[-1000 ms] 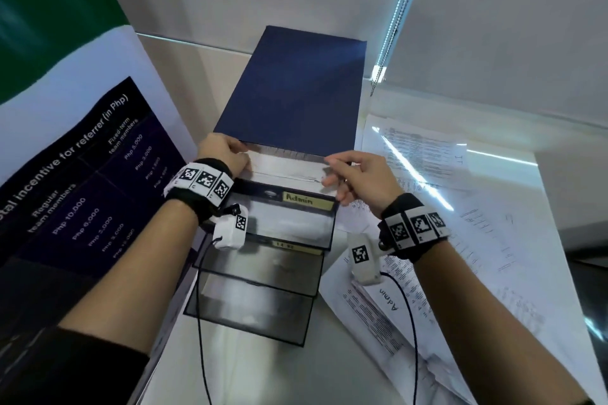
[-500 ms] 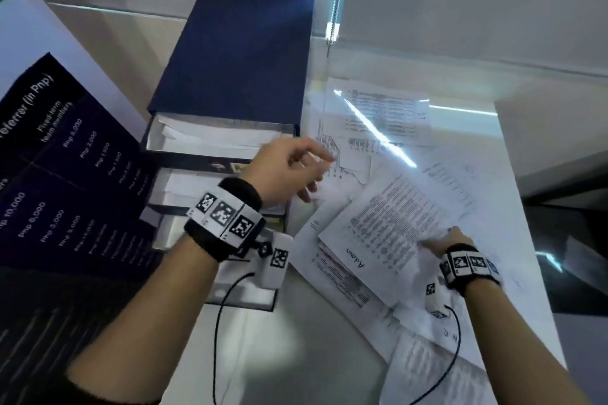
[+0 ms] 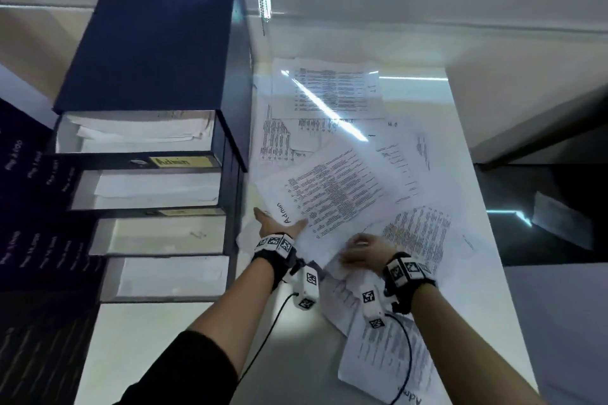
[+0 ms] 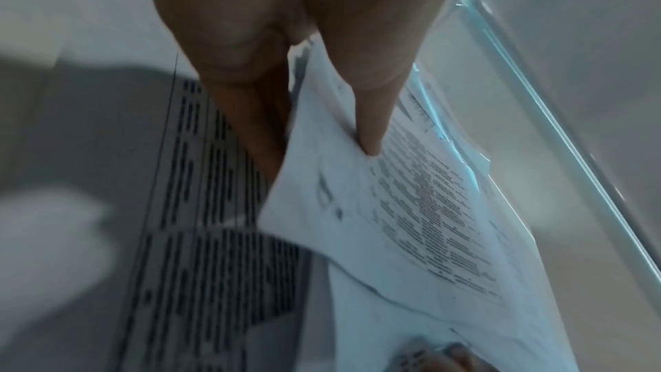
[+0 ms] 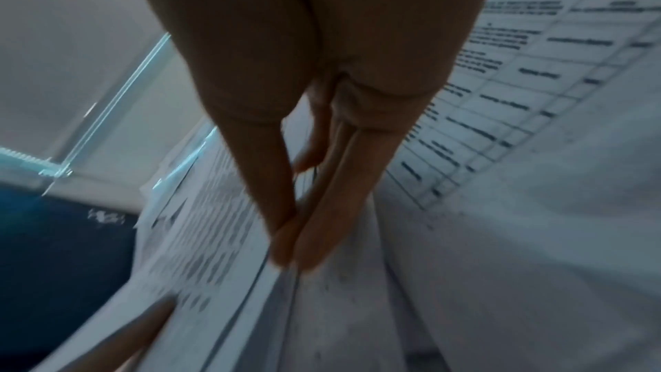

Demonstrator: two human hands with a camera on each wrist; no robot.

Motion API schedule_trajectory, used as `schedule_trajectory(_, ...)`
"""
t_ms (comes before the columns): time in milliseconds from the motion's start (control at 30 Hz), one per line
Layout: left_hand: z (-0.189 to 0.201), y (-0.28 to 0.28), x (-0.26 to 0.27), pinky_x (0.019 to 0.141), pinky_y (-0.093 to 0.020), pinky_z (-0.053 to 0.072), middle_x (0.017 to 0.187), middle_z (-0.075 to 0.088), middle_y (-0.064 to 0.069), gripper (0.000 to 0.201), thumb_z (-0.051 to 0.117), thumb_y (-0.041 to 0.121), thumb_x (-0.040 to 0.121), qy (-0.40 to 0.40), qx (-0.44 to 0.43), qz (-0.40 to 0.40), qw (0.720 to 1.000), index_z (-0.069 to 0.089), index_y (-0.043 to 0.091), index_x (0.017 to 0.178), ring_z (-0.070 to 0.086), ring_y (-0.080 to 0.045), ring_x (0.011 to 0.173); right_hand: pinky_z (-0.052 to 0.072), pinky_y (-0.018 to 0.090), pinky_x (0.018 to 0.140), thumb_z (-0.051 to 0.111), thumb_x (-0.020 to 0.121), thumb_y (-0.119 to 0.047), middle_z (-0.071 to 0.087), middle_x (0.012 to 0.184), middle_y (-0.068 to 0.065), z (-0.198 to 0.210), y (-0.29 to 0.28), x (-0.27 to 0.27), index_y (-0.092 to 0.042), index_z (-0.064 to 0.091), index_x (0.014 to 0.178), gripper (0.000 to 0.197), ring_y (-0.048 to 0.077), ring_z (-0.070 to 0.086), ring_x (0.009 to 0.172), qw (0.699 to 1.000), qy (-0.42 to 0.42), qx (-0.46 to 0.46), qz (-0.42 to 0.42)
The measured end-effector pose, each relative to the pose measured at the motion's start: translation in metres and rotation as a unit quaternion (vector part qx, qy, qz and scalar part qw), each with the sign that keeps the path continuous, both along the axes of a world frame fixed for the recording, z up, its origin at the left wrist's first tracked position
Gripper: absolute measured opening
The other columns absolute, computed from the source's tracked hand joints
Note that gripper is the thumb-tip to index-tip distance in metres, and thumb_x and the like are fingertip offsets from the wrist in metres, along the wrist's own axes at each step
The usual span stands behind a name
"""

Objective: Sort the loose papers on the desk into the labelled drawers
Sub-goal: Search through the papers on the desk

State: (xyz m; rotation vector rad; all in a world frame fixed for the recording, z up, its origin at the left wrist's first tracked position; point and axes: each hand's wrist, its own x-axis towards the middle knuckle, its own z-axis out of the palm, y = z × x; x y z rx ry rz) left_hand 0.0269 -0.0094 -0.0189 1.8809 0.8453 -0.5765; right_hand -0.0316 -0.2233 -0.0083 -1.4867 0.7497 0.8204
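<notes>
Admin sheet [image 3: 329, 197] atop paper pile, 3 o'clock of drawers [image 3: 154, 194]. Left hand [image 3: 279, 227] pinches its corner; right hand [image 3: 362, 251] pinches lower edge. Lift flat, feed into Admin drawer [image 3: 144, 138] without snagging neighbours.

Both forearms were bare. The left hand [image 3: 278, 223] and right hand [image 3: 362, 251] carried no gloves or rings. Each wrist wore a black band [image 3: 276, 261] faced with white square tiles printed with black coded markers [image 3: 274, 242]. A white block-shaped unit [image 3: 306, 288], likewise marked, hung beneath each wrist, with a thin black cable [image 3: 263, 339] trailing from it. A black sleeve [image 3: 187, 371] covered the left upper arm.
</notes>
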Motion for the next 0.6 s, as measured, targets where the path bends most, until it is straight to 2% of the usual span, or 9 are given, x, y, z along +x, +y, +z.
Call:
schedule_trajectory(100, 0.002, 0.001, -0.003, 0.108, -0.038, 0.041, 0.142, 0.050, -0.011, 0.104, 0.090, 0.026, 0.065, -0.048, 0.004, 0.007, 0.999, 0.028, 0.011, 0.147, 0.050, -0.031, 0.130, 0.060, 0.034, 0.063, 0.072, 0.085, -0.002, 0.073, 0.088, 0.018, 0.013, 0.002, 0.000, -0.003, 0.064, 0.090, 0.010, 0.026, 0.072, 0.069, 0.988, -0.006, 0.030, 0.150)
schedule_trajectory(167, 0.010, 0.006, -0.002, 0.105, -0.037, 0.044, 0.133, 0.059, -0.007, 0.080, 0.089, 0.025, 0.068, -0.106, 0.014, -0.050, 0.993, 0.048, 0.010, 0.135, 0.055, -0.026, 0.125, 0.060, 0.034, 0.063, 0.073, 0.086, -0.012, 0.074, 0.090, 0.016, 0.025, -0.008, 0.011, -0.003, 0.065, 0.095, 0.015, 0.026, 0.071, 0.069, 0.983, -0.050, -0.002, 0.175)
schedule_trajectory(233, 0.027, 0.014, -0.001, 0.100, -0.028, 0.044, 0.127, 0.062, -0.002, 0.061, 0.082, 0.019, 0.077, -0.160, 0.003, -0.122, 0.979, 0.054, 0.011, 0.131, 0.058, -0.017, 0.117, 0.062, 0.040, 0.066, 0.073, 0.085, -0.016, 0.073, 0.089, 0.013, 0.040, -0.018, 0.028, -0.004, 0.065, 0.097, 0.019, 0.025, 0.071, 0.068, 0.973, -0.145, -0.077, 0.161)
schedule_trajectory(300, 0.047, 0.023, 0.003, 0.100, -0.024, 0.041, 0.124, 0.058, 0.002, 0.054, 0.071, 0.018, 0.088, -0.186, 0.009, -0.199, 0.962, 0.051, 0.014, 0.137, 0.056, -0.015, 0.113, 0.062, 0.040, 0.067, 0.076, 0.082, -0.018, 0.070, 0.094, 0.006, 0.057, -0.023, 0.045, -0.013, 0.065, 0.102, 0.024, 0.021, 0.070, 0.072, 0.933, -0.259, -0.180, 0.172)
schedule_trajectory(333, 0.059, 0.028, 0.006, 0.099, -0.027, 0.045, 0.119, 0.060, 0.002, 0.046, 0.067, 0.018, 0.091, -0.204, 0.030, -0.237, 0.949, 0.054, 0.014, 0.135, 0.058, -0.015, 0.107, 0.062, 0.037, 0.069, 0.078, 0.079, -0.018, 0.067, 0.101, 0.002, 0.066, -0.023, 0.055, -0.018, 0.063, 0.108, 0.032, 0.018, 0.069, 0.077, 0.904, -0.309, -0.226, 0.192)
schedule_trajectory(433, 0.082, 0.040, 0.016, 0.086, -0.040, 0.054, 0.098, 0.065, -0.001, 0.023, 0.063, 0.011, 0.092, -0.325, 0.141, -0.315, 0.881, 0.069, 0.008, 0.115, 0.059, -0.015, 0.085, 0.054, 0.034, 0.092, 0.084, 0.071, -0.023, 0.051, 0.129, 0.000, 0.085, -0.012, 0.082, -0.023, 0.049, 0.133, 0.071, 0.015, 0.056, 0.106, 0.808, -0.424, -0.307, 0.272)
schedule_trajectory(500, 0.095, 0.045, 0.023, 0.074, -0.035, 0.054, 0.085, 0.064, 0.003, 0.022, 0.065, 0.005, 0.090, -0.400, 0.149, -0.310, 0.849, 0.073, 0.008, 0.109, 0.056, -0.012, 0.074, 0.043, 0.037, 0.107, 0.088, 0.065, -0.024, 0.039, 0.145, 0.006, 0.091, 0.004, 0.096, -0.021, 0.038, 0.145, 0.095, 0.022, 0.045, 0.126, 0.756, -0.470, -0.327, 0.318)
schedule_trajectory(533, 0.105, 0.046, 0.026, 0.070, -0.030, 0.052, 0.081, 0.064, 0.005, 0.022, 0.066, 0.005, 0.089, -0.428, 0.144, -0.308, 0.837, 0.074, 0.010, 0.109, 0.056, -0.010, 0.071, 0.038, 0.037, 0.111, 0.090, 0.063, -0.025, 0.034, 0.151, 0.008, 0.094, 0.012, 0.102, -0.020, 0.033, 0.148, 0.102, 0.024, 0.039, 0.133, 0.743, -0.475, -0.335, 0.332)
schedule_trajectory(600, 0.125, 0.046, 0.031, 0.067, -0.015, 0.044, 0.078, 0.063, 0.009, 0.020, 0.067, 0.010, 0.089, -0.458, 0.141, -0.318, 0.818, 0.075, 0.013, 0.107, 0.054, 0.004, 0.068, 0.033, 0.041, 0.114, 0.089, 0.064, -0.029, 0.031, 0.154, 0.008, 0.105, 0.025, 0.112, -0.020, 0.038, 0.145, 0.096, 0.026, 0.033, 0.138, 0.724, -0.485, -0.352, 0.341)
